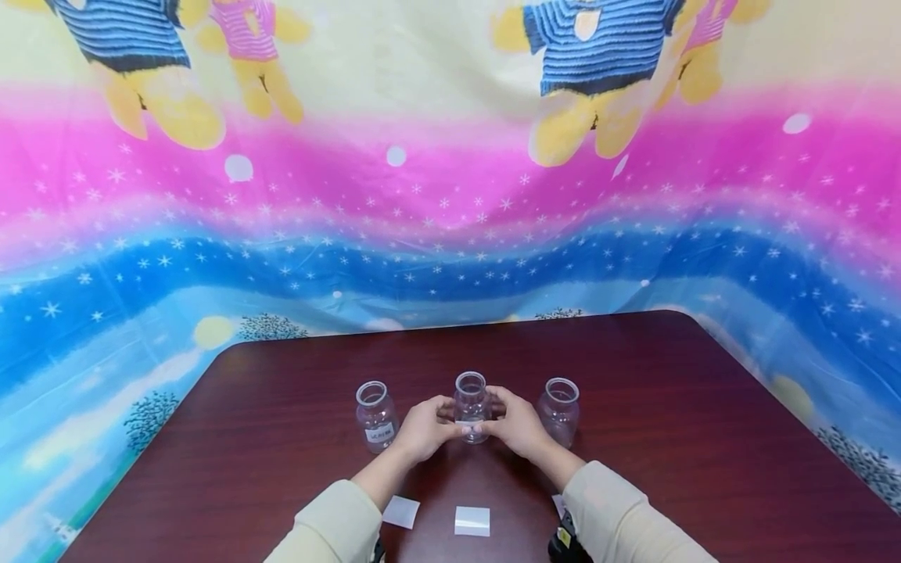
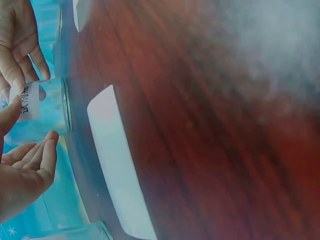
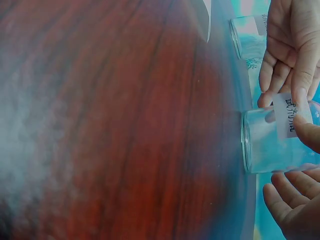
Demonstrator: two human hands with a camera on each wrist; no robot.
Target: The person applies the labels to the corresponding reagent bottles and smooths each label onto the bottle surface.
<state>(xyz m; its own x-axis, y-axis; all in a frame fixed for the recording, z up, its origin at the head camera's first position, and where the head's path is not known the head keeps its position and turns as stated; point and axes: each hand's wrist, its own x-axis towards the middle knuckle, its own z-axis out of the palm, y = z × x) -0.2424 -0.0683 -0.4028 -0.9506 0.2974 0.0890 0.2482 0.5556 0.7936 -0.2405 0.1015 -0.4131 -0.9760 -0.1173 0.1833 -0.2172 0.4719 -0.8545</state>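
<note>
A clear glass jar (image 1: 471, 389) stands upright between both hands in the head view. My left hand (image 1: 422, 430) holds its left side, and my right hand (image 1: 522, 428) its right side. Both thumbs press a white label (image 3: 284, 117) with dark handwriting onto the jar's front. In the left wrist view, the thumbs meet over this label (image 2: 31, 104) and cover part of it. Left of the hands is a second glass jar (image 1: 371, 399) bearing a white label (image 1: 380, 432). Beside my right wrist stands a third glass jar (image 1: 561, 403), partly hidden by that hand.
White rectangular pieces lie on the dark red wooden table (image 1: 281, 438) nearer the body: one left (image 1: 401, 511), one in the middle (image 1: 472, 521), and one (image 1: 559, 503) mostly hidden by the right sleeve. A patterned cloth (image 1: 450, 266) hangs behind the table.
</note>
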